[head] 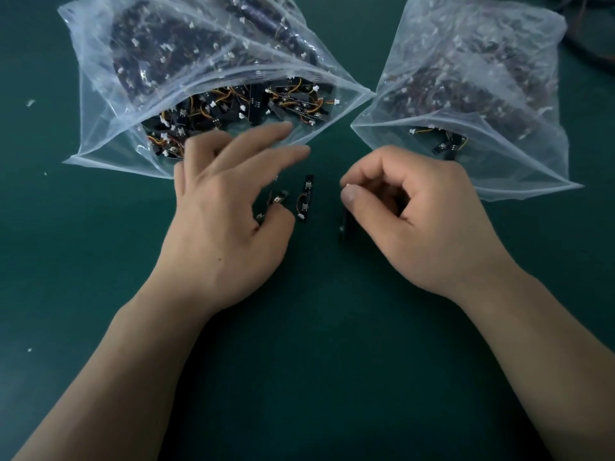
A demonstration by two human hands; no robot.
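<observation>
Both forearms reach forward over the green table [316, 344]. The right hand [416, 214], fingers curled, pinches a small black strip [342, 227] that hangs from thumb and forefinger. The left hand [226, 207] is spread wide and holds nothing, hovering over loose strips [305, 201] beside the open bag [109, 134].

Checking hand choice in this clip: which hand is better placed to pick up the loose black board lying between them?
Left. The left hand is open beside the loose board; the right hand is busy pinching another board.
</observation>
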